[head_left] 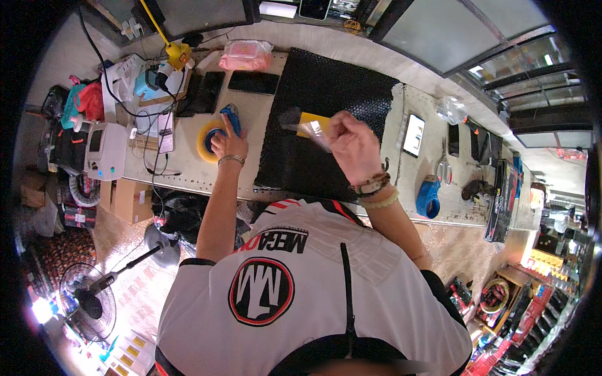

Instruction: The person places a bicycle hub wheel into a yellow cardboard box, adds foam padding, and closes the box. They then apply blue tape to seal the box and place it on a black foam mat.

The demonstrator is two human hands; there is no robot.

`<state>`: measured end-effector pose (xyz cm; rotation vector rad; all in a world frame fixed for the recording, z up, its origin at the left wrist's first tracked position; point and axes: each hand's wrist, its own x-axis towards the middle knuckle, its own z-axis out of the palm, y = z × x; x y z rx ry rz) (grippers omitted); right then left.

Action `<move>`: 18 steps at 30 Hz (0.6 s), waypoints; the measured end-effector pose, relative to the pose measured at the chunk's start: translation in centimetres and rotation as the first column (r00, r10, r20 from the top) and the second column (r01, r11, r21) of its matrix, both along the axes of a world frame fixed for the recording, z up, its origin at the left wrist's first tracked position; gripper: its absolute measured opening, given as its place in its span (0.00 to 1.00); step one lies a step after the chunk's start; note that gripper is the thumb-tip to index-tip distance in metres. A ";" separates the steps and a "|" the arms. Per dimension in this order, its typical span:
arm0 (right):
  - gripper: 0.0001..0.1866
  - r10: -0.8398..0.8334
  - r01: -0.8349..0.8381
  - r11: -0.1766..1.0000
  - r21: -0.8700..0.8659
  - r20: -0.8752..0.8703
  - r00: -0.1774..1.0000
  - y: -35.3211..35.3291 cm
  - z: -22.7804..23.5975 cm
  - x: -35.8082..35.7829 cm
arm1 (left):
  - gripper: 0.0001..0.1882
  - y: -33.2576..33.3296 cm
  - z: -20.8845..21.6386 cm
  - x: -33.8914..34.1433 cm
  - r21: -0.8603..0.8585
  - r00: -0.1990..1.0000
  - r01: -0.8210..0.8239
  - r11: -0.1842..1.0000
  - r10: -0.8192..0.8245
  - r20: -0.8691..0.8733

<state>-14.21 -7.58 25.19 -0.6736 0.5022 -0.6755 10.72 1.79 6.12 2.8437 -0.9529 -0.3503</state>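
Observation:
My left hand grips a blue tape dispenser loaded with a wide yellowish tape roll, on the bench just left of a black bubble wrap sheet. The index finger stretches along the blue part and the others curl at the roll. Above the sheet, my right hand is closed, its fingertips pinched at a piece of clear tape. Behind that film shows a small flat yellow piece; whether the film touches it I cannot tell.
Along the far edge are a pink wipes pack and a dark phone. To the right lie a lit phone, scissors and another blue tape dispenser. Cables and a white machine crowd the left; a fan stands below.

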 end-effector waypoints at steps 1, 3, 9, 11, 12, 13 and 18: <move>0.10 -0.003 -0.024 0.982 0.189 0.142 0.990 -0.1 -0.2 -0.2 | 0.41 -0.7 1.2 -1.2 -0.052 0.999 0.014 0.999 -0.016 -0.041; 0.11 -0.024 -0.124 0.913 0.388 0.356 0.934 -0.1 -0.6 -0.7 | 0.46 -2.2 4.2 -4.1 -0.437 0.835 0.045 0.898 -0.274 -0.477; 0.14 0.017 -0.323 0.834 0.447 0.565 0.825 0.9 1.1 -2.5 | 0.64 -3.6 10.8 -11.8 -0.252 -0.844 -0.393 0.884 -0.456 -0.283; 0.14 0.011 -0.351 0.808 0.474 0.583 0.813 1.4 2.1 -3.5 | 0.63 -3.0 10.9 -13.0 -0.369 -0.789 -0.257 0.893 -0.414 -0.453; 0.14 0.000 -0.354 0.797 0.489 0.586 0.810 1.7 2.5 -4.1 | 0.62 -2.7 10.8 -13.5 -0.389 -0.738 -0.181 0.903 -0.386 -0.554; 0.13 0.002 -0.376 0.787 0.488 0.608 0.794 2.1 2.8 -4.8 | 0.58 -2.7 10.5 -13.8 -0.446 -0.755 -0.106 0.889 -0.364 -0.546; 0.13 -0.008 -0.249 0.817 0.520 0.442 0.897 3.1 1.9 -8.7 | 0.32 -2.1 8.9 -13.1 -0.291 -0.655 -0.079 0.953 -0.270 -0.706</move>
